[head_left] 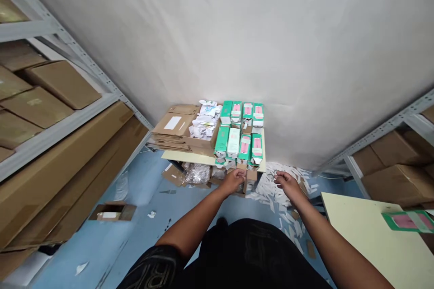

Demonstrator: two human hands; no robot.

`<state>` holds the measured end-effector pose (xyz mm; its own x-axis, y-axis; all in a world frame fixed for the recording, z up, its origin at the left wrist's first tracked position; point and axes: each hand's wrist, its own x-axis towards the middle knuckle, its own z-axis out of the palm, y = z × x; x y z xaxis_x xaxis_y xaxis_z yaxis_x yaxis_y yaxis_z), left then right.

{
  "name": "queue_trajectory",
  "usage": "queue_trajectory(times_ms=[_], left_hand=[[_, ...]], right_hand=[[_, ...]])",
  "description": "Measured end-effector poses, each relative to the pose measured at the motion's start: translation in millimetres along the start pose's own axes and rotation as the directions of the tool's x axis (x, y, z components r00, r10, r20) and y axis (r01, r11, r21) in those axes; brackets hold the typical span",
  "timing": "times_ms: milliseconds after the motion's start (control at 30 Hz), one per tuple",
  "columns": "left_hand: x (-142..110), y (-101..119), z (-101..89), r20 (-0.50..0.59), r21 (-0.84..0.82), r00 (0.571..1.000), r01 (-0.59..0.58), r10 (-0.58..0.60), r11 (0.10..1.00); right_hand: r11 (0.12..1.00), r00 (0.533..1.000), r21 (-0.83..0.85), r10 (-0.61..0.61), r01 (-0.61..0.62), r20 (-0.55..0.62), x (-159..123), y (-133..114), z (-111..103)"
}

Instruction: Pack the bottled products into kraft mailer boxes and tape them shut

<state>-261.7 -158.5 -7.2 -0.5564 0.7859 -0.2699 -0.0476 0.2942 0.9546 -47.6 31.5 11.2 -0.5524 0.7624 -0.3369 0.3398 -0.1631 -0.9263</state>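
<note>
My left hand [233, 179] is in front of the table's near edge, fingers curled together beside a small brown cardboard box [251, 174]. What those fingers hold, if anything, is too small to make out. To the right, my right hand [286, 183] hovers over white paper scraps, thumb and fingers loosely bent and apart, with nothing visible in them. Just beyond both hands, several green boxes [222, 139] with pink fronts or white sides stand stacked on a pale yellow table [190, 157]. Beside them an open carton [200, 145] holds crumpled white packets [205, 122].
Flattened cardboard [166, 128] lies at the table's left. White paper strips [276, 189] litter the blue floor. A second table [366, 230] on the right bears a green box [407, 221]. Metal shelves with cartons [64, 83] flank both sides; an open carton [127, 212] sits on the floor.
</note>
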Motion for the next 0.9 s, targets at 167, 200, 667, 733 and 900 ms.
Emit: queue_trajectory(times_ms=[167,200,667,733,900], left_hand=[[-8,-13,-89.8,-0.002,0.005,1.000,-0.010,0.010,1.000],[-9,-12,-107.5,-0.013,0.000,1.000,-0.018,0.018,1.000],[8,5,-267.6,-0.376,-0.128,0.924,0.022,-0.069,0.992],[11,6,-283.1,-0.438,-0.133,0.896,0.016,-0.073,0.991],[16,10,-323.2,-0.597,-0.072,0.801,0.008,-0.049,0.997]], right_hand=[[0.999,0.998,-0.047,-0.014,0.017,0.057,2,-22,95],[0.999,0.998,-0.048,-0.019,0.022,0.066,3,-26,111],[0.997,0.942,-0.013,-0.063,0.071,0.329,55,-111,248],[0.995,0.919,-0.032,-0.076,0.096,0.388,72,-126,265],[0.990,0.846,-0.025,-0.105,0.139,0.523,114,-154,312]])
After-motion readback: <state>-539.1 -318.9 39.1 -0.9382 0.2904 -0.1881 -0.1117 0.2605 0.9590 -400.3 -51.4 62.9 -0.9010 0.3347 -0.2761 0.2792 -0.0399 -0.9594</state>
